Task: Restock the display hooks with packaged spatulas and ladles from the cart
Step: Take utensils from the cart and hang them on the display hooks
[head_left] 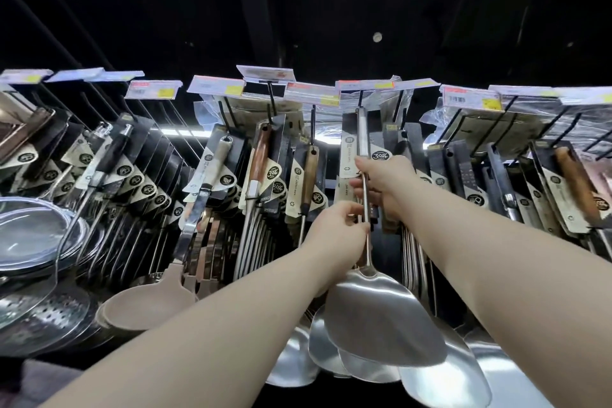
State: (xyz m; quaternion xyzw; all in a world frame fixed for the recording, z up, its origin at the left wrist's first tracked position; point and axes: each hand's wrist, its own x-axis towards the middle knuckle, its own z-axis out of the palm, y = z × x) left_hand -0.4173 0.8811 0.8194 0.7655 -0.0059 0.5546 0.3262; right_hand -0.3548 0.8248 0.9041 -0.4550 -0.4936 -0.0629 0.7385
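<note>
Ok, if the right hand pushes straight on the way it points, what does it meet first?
Probably the packaged spatulas hanging just behind the right hand, which grips the steel spatula; depth unclear.

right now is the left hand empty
No, the left hand grips the thin shaft of the steel spatula, just below the right hand.
</note>
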